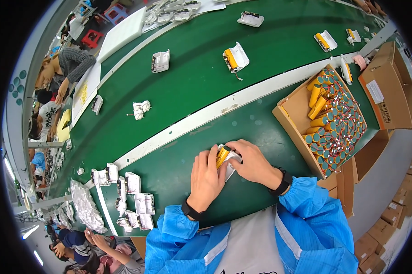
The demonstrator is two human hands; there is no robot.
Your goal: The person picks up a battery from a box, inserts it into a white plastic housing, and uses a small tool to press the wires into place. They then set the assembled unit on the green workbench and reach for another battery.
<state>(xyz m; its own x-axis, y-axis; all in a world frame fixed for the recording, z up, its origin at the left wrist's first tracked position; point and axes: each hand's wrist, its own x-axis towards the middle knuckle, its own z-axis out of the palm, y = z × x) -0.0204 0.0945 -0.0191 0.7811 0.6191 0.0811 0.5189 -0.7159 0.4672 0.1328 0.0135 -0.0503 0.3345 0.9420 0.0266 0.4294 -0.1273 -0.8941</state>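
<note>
Close in front of me, both hands meet around a white plastic housing [230, 171] with a yellow cylindrical battery [222, 156] lying in it. My left hand [203, 177] is closed on its left side, fingers along the battery. From the right, my right hand [253, 163] grips the housing, with its fingertips near the battery's dark end. Parts of the housing are hidden under my fingers. To my left on the green bench stand several white housings [144, 203] without yellow batteries in them.
At right, an open cardboard box [293, 135] holds many yellow batteries with thin wires. Beyond a white rail [192, 119], a green conveyor belt [192, 86] carries scattered housings, some with batteries [233, 58]. A clear plastic bag [86, 208] lies at far left. Other people sit across and at left.
</note>
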